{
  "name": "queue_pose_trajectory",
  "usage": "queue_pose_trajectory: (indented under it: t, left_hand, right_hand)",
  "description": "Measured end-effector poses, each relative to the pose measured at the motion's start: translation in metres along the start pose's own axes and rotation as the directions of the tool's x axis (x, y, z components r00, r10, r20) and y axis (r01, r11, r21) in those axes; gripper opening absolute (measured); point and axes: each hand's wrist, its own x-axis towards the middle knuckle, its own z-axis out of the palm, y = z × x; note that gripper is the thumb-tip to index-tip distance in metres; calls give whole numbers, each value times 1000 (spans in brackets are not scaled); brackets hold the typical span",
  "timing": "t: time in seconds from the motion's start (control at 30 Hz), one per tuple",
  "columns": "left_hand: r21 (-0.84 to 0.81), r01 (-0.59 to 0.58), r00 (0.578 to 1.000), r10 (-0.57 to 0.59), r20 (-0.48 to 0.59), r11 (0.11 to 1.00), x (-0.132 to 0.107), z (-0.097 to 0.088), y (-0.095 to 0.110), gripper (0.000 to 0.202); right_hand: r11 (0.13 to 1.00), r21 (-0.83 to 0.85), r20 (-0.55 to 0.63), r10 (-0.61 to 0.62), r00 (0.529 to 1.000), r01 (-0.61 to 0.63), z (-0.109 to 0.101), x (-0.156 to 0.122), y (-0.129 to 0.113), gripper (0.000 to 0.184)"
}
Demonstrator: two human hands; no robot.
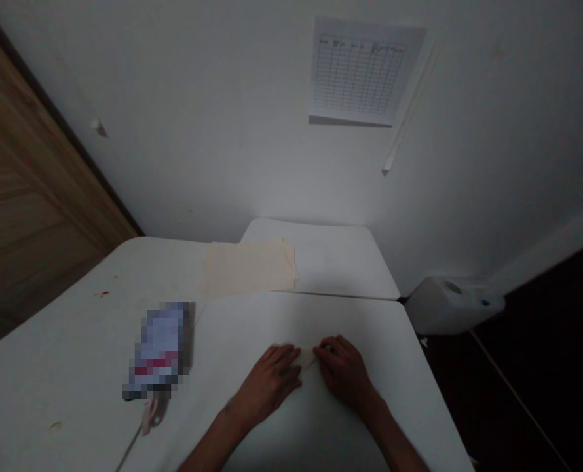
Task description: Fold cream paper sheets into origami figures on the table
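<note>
Both my hands rest on a white table (252,328), close together near its front. My left hand (272,380) lies with fingers bent, its fingertips on a small pale piece of something (307,356) that I cannot make out. My right hand (343,370) meets it from the other side, fingers curled and pinching the same small piece. Most of that piece is hidden under the fingers.
A cream folded cloth or paper stack (249,267) lies farther back on the table. A blurred flat card or packet (160,351) lies to the left, with a pink cord (150,414) beneath it. A white container (456,301) stands on the floor at right. A printed chart (360,72) hangs on the wall.
</note>
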Motion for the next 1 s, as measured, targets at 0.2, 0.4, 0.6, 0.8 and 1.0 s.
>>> queue_pose_trajectory:
  t: [0.2,0.4,0.6,0.8,1.0]
  left_hand:
    - [12,16,1000,-16,-11,1000,0,-1,4,19]
    - [-9,29,1000,-29,-8,1000,2,-6,7,20]
    - [-62,51,999,-52,-9,997,2,-8,7,19]
    - [-104,58,998,-59,-9,993,3,-10,8,22]
    - [-116,77,996,-80,-24,990,5,-8,8,19]
  right_hand:
    - [999,-40,-50,28,998,-30,6,3,-9,14]
    - [997,4,-106,-71,992,72,20,0,-13,20]
    - [992,32,-51,-121,991,122,25,-2,-13,28]
    - [995,59,-32,-77,997,78,27,-3,-15,33]
    - [999,21,-39,-46,998,47,30,-3,-20,35]
